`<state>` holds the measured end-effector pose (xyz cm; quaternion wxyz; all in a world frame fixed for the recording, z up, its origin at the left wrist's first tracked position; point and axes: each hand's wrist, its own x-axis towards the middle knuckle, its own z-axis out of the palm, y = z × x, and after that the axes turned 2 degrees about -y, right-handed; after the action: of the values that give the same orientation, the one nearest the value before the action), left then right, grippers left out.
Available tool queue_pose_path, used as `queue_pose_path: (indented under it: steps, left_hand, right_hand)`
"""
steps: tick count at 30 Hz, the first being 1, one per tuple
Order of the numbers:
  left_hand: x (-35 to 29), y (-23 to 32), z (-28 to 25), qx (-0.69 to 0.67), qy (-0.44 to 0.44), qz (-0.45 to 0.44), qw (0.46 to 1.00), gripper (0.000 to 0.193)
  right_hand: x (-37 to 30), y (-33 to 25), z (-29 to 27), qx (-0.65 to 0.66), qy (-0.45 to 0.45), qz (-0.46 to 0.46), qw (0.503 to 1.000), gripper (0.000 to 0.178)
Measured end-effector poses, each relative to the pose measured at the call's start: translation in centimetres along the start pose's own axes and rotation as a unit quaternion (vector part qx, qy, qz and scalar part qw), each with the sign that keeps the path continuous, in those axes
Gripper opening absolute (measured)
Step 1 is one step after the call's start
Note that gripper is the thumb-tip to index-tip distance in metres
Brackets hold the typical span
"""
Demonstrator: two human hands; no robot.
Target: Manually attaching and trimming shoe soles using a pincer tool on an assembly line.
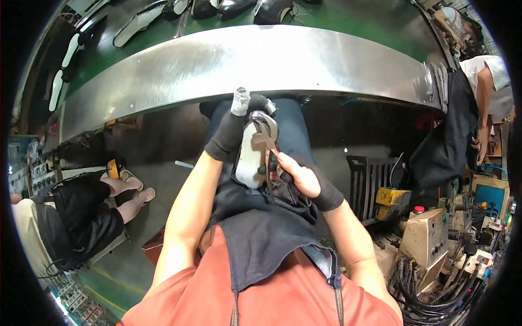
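A shoe upper on a last lies sole up over my lap, its pale insole (249, 160) showing. My left hand (231, 130), in a black glove with silver tape on the fingertips, is closed round its far end. My right hand (307, 182), also in a black fingerless glove, grips the handles of a pair of lasting pincers (265, 140). The pincers' metal head lies over the shoe's right edge near the toe; whether the jaws bite the upper I cannot tell. Loose dark upper material (285, 193) bunches below my right hand.
Ahead runs a metal table edge (261, 60) beside a green belt (359, 19) carrying several dark shoes (234, 7) and soles. Machines with cables (427, 239) stand at right, near a black crate (370, 182). One person sits at left (81, 217); another's arm (484, 103) shows at right.
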<state>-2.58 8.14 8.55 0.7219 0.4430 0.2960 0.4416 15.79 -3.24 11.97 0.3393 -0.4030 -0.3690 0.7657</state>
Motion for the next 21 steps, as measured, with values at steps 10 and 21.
queue_pose_path:
  steps: [10, 21]
  left_hand:
    - [-2.8, 1.2, -0.9, 0.179, -0.03, 0.156, 0.971, 0.053]
    - [-14.3, -4.8, 2.5, -0.329, 0.025, -0.19, 0.925, 0.049]
  right_hand:
    - [1.5, 8.8, 3.9, -0.32, 0.175, -0.188, 0.912, 0.026]
    - [-9.0, 7.8, -1.5, -0.572, -0.173, -0.259, 0.759, 0.043]
